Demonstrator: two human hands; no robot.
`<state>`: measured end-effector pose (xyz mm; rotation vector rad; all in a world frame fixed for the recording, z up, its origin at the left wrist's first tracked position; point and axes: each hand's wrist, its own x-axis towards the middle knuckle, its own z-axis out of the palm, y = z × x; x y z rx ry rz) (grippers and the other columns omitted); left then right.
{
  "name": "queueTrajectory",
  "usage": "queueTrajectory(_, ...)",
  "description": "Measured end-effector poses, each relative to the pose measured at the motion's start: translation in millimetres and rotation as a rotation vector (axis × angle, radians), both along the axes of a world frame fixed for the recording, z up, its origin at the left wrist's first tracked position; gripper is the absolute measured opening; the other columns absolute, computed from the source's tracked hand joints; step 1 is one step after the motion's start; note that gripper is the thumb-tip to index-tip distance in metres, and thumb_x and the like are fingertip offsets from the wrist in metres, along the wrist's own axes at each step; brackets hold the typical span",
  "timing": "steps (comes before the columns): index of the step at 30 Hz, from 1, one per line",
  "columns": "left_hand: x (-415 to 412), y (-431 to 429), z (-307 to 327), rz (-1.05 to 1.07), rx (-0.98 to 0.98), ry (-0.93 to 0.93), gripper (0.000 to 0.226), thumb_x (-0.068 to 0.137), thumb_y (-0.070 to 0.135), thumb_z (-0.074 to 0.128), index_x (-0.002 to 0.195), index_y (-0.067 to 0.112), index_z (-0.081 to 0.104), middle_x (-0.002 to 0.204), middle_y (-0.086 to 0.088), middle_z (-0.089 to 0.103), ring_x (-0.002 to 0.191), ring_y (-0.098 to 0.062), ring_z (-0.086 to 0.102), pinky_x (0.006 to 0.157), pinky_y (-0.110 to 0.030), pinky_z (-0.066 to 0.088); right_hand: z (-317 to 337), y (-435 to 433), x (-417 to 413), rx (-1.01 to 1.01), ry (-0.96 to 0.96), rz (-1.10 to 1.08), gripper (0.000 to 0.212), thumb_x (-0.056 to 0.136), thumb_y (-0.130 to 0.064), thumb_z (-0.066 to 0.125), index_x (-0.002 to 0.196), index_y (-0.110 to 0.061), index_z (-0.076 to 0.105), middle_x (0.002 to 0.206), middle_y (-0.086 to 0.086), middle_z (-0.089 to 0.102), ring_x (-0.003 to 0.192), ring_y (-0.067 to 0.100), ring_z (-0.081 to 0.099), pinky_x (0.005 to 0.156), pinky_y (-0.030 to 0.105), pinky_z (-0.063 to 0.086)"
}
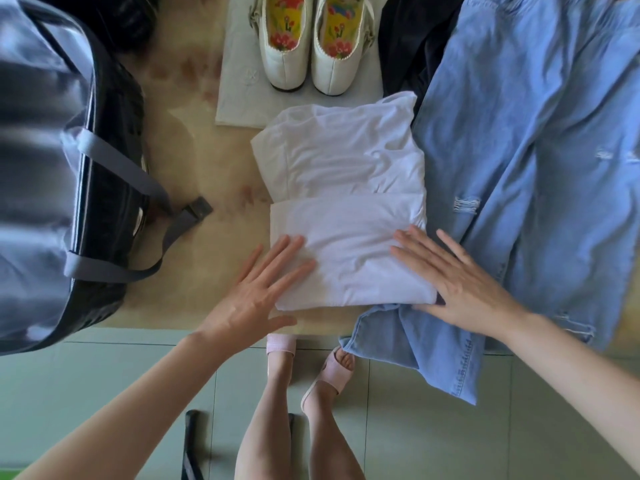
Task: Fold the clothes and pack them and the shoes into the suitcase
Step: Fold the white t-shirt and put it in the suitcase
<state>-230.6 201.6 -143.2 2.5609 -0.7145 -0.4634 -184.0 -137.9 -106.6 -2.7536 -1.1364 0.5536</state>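
- A white top point(346, 216) lies in the middle of the frame on the tan bench point(194, 161). Its near part is folded over into a neat band, and the far part is looser and creased.
- The left hand point(256, 292) rests flat on the lower left corner of the white top. Its fingers are straight and spread and the thumb lies along the near edge. The grip is wide and holds nothing.
- The right hand point(460, 289) lies flat across the lower right edge of the white top, its palm over denim. Its grip is wide too, pressing rather than clasping.
- Light blue jeans point(519, 150) fill the right side of the frame, touching the white top's right edge. One end runs under the top's near corner and hangs over the bench edge.
- A pair of white shoes point(284, 67) with flowered insoles stands at top centre, toes toward the person, on a pale cloth point(239, 91) just beyond the white top.
- A dark garment point(405, 39) lies at the upper right, between the white shoes and the jeans.
- The suitcase point(38, 168) lies open along the left of the frame, apart from the white top. Its grey straps point(117, 161) trail out onto the bench.
- At the bottom centre are the person's feet in pink slippers point(332, 372), on a pale green tiled floor point(104, 375).
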Motion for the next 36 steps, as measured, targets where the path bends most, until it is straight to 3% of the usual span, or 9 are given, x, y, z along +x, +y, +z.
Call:
queueTrajectory(6, 2.9, 0.5, 0.9, 0.086, -0.164, -0.073, 0.042, 0.084, 0.022, 0.064, 0.125, 0.015, 0.061, 0.153, -0.008, 0.033, 0.144, -0.023, 0.025, 0.114, -0.048, 0.027, -0.7, -1.7, 3.1, 0.194, -0.010, -0.016, 0.050, 0.081, -0.010, 0.061, 0.131, -0.012, 0.052, 0.154, 0.005, 0.032, 0.145, 0.020, 0.024, 0.118, 0.046, 0.016)
queueTrajectory(13, 6.3, -5.6, 18.1, 0.401, -0.369, -0.066, 0.022, 0.086, 0.023, 0.060, 0.101, 0.011, 0.072, 0.117, 0.002, 0.067, 0.119, -0.013, 0.058, 0.100, -0.037, 0.045, 8.0, 8.7, 7.2, 0.459, 0.025, -0.271, 0.036, 0.082, -0.006, 0.059, 0.118, -0.009, 0.063, 0.134, -0.001, 0.056, 0.132, 0.011, 0.044, 0.118, 0.041, 0.018)
queueTrajectory(17, 8.2, -11.1, 30.8, 0.594, -0.432, 0.011, 0.023, 0.085, 0.028, 0.060, 0.099, 0.013, 0.071, 0.107, 0.004, 0.070, 0.108, -0.006, 0.063, 0.093, -0.023, 0.048, 8.7, 12.8, 10.6, 0.481, 0.063, -0.378, 0.036, 0.086, -0.012, 0.060, 0.122, -0.009, 0.062, 0.129, -0.005, 0.060, 0.129, 0.005, 0.046, 0.118, 0.034, 0.017)
queueTrajectory(20, 13.3, -15.4, 38.9, 0.746, -0.433, 0.075, 0.012, 0.086, 0.016, 0.067, 0.097, 0.017, 0.069, 0.094, 0.011, 0.070, 0.088, 0.001, 0.064, 0.079, -0.016, 0.048, 10.9, 14.6, 12.9, 0.498, 0.113, -0.539, 0.044, 0.091, -0.043, 0.051, 0.122, -0.013, 0.064, 0.125, -0.008, 0.062, 0.134, 0.012, 0.038, 0.117, 0.022, 0.014)
queueTrajectory(25, 48.6, -24.4, 57.3, 0.919, -0.514, 0.096, 0.009, 0.091, 0.015, 0.059, 0.087, 0.023, 0.059, 0.071, 0.007, 0.059, 0.065, 0.002, 0.051, 0.060, -0.010, 0.038, 30.8, 37.1, 36.2, 0.620, 0.079, -0.789, 0.025, 0.095, -0.024, 0.055, 0.100, -0.002, 0.066, 0.094, -0.011, 0.056, 0.122, 0.003, 0.039, 0.097, 0.014, 0.029)
queueTrajectory(27, 72.0, -28.4, 63.6, 0.971, -0.548, 0.074, 0.007, 0.094, 0.019, 0.055, 0.089, 0.023, 0.055, 0.070, 0.008, 0.053, 0.062, 0.004, 0.048, 0.058, -0.011, 0.037, 38.6, 50.0, 55.3, 0.672, 0.092, -0.865, 0.016, 0.097, -0.024, 0.053, 0.082, -0.020, 0.058, 0.071, -0.017, 0.051, 0.081, -0.015, 0.049, 0.071, 0.008, 0.035)
queueTrajectory(30, 114.1, -33.4, 67.4, 1.107, -0.648, 0.092, 0.010, 0.098, 0.030, 0.050, 0.102, 0.021, 0.051, 0.080, 0.012, 0.056, 0.068, 0.011, 0.050, 0.063, -0.007, 0.039, 37.9, 68.6, 92.2, 0.693, 0.074, -0.993, 0.028, 0.100, -0.032, 0.046, 0.074, -0.021, 0.044, 0.060, -0.009, 0.037, 0.054, -0.003, 0.040, 0.056, 0.016, 0.030)
queueTrajectory(34, 154.2, -31.3, 56.5, 1.246, -0.741, 0.387, 0.063, 0.093, 0.058, 0.045, 0.140, 0.017, 0.037, 0.133, 0.005, 0.050, 0.118, -0.005, 0.047, 0.100, -0.017, 0.037, 25.9, 89.0, 133.7, 0.737, 0.093, -1.194, 0.033, 0.103, -0.036, 0.036, 0.080, -0.016, 0.047, 0.068, -0.012, 0.044, 0.059, -0.011, 0.045, 0.063, 0.010, 0.035)
queueTrajectory(36, 153.8, -28.0, 49.6, 1.191, -0.735, 0.491, 0.084, 0.084, 0.064, 0.055, 0.149, 0.020, 0.025, 0.145, 0.004, 0.042, 0.127, -0.009, 0.043, 0.104, -0.025, 0.036, 21.9, 92.1, 146.5, 0.821, 0.261, -1.289, 0.043, 0.101, -0.048, 0.030, 0.097, -0.016, 0.057, 0.087, -0.014, 0.054, 0.078, -0.012, 0.049, 0.084, 0.012, 0.041)
